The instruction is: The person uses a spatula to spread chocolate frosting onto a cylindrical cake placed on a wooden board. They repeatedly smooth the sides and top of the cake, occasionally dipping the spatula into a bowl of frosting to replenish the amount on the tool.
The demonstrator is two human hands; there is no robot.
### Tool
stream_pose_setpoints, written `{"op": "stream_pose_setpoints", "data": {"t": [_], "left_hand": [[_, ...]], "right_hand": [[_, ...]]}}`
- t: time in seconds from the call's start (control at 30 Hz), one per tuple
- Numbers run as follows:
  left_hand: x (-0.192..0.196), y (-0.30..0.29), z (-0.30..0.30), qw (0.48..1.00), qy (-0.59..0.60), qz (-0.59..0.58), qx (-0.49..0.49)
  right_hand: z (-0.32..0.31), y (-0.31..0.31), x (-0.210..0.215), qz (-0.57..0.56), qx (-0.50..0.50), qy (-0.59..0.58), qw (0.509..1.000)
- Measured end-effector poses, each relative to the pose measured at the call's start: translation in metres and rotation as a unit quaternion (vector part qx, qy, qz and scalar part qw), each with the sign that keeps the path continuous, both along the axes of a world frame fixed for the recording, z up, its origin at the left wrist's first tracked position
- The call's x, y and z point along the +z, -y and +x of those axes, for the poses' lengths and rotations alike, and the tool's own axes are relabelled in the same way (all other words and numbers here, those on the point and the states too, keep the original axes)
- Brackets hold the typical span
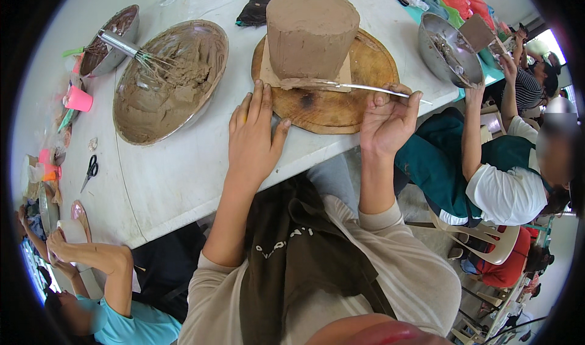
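A tall round cake [312, 37] coated in brown frosting stands on a square card [268, 71], which lies on a round wooden board [372, 65]. My right hand [388, 121] grips the handle end of a thin silver spreading knife [375, 90] between thumb and fingers. Its blade lies low along the near side of the cake, smeared with frosting. Palm down, my left hand [255, 123] has its fingers stretched out, the tips at the near left corner of the card. Nothing is held in it.
Left of the board, a large metal bowl [137, 129] of brown frosting holds a whisk [152, 62]. Another bowl [125, 25], a pink cup [78, 99] and scissors [91, 171] lie farther left. At right, a co-worker [499, 162] works by a metal bowl [448, 68]; another person [119, 302] sits lower left.
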State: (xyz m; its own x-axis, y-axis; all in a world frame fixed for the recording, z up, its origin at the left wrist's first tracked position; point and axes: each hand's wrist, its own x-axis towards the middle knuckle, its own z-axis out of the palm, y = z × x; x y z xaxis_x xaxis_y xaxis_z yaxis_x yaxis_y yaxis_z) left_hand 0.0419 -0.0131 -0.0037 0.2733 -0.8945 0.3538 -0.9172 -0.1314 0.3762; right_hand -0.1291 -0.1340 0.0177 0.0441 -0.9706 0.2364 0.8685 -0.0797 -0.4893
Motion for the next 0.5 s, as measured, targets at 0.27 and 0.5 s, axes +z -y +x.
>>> {"op": "stream_pose_setpoints", "data": {"t": [0.27, 0.5], "left_hand": [[0.002, -0.001, 0.000, 1.000, -0.003, 0.013, 0.006], [0.001, 0.000, -0.001, 1.000, -0.004, 0.008, 0.001]], "right_hand": [[-0.009, -0.009, 0.019, -0.060, -0.021, 0.080, 0.995], [0.006, -0.017, -0.011, 0.005, -0.014, -0.003, 1.000]]}}
